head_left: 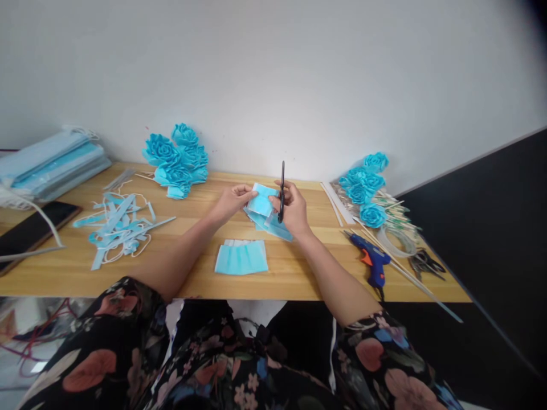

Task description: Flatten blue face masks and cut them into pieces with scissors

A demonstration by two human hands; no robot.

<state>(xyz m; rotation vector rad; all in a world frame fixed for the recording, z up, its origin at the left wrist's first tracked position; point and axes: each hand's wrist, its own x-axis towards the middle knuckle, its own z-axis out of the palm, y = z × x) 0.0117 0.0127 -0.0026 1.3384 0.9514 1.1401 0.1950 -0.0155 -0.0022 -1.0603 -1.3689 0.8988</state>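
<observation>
A light blue piece of face mask fabric [263, 199] is pinched between the thumb and fingers of my left hand [237, 200]. My right hand [294, 206] grips black-handled scissors [282, 193], which stand upright, and its thumb also touches the right edge of that piece. More cut blue mask pieces [277, 229] lie on the table beneath my hands. Closer to my body rests a flat stack of blue mask pieces [241, 257], touched by neither hand.
Cut strips with ear loops [122, 225] lie in a heap at left, near a phone [38, 230] and a stack of masks [55, 162]. Blue fabric roses [177, 159] stand behind, and more roses [363, 182] at right. A glue gun [371, 259], pliers [425, 263] and thin sticks sit at right.
</observation>
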